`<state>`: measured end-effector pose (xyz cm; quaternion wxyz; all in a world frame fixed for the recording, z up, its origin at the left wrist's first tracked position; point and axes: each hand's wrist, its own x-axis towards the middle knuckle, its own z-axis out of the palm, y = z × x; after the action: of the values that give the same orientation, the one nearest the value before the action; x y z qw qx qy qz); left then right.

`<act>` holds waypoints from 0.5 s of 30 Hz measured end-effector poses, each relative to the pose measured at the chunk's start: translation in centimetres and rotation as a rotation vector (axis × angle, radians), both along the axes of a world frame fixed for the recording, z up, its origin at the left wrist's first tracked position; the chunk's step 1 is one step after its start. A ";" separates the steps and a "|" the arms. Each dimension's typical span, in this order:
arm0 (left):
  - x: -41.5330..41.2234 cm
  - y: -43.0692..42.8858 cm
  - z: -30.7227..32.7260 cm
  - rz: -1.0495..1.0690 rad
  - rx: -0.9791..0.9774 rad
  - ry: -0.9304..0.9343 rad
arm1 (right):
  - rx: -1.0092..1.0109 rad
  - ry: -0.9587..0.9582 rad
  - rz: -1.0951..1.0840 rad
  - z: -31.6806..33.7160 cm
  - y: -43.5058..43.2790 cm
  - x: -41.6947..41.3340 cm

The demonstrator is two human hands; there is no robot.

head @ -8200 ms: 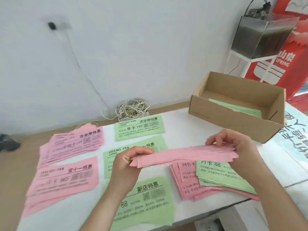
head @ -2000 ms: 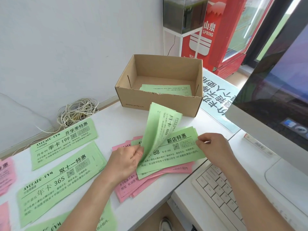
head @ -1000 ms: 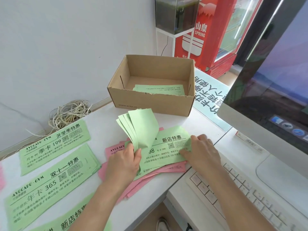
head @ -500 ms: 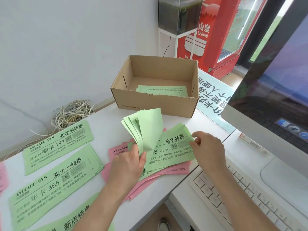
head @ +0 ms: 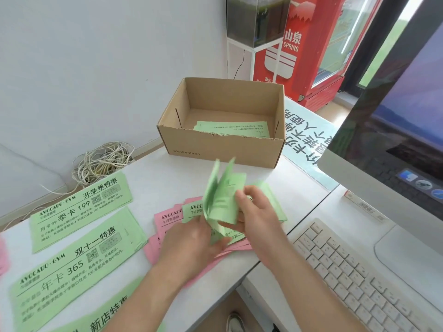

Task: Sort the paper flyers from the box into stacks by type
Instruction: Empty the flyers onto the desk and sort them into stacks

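Centre frame: left hand (head: 191,238) and right hand (head: 255,213), fingers curled, grip fanned green flyers (head: 221,200) above pink flyers (head: 167,219) on the desk (head: 167,178). Each heading probably needs checking before stacking.

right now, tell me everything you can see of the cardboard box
The cardboard box is brown corrugated board, rectangular, open-topped, upright at the back of the white table. Its front wall reads www.anta.cn and has a ragged top edge; slits mark the side walls. Green flyers lie flat on its floor. The left hand and right hand, busy with a green flyer bundle in front, do not touch it.
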<state>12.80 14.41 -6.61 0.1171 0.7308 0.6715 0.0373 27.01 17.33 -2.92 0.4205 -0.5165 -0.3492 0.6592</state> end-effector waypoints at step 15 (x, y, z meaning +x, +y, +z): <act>-1.6 0.8 -1.2 -0.090 0.149 0.058 | 0.133 -0.947 0.274 -1.6 1.8 6.8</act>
<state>11.17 15.24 -7.81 0.0443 0.7676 0.6365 0.0605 33.82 19.15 -4.53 0.1571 -0.6805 -0.6079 0.3776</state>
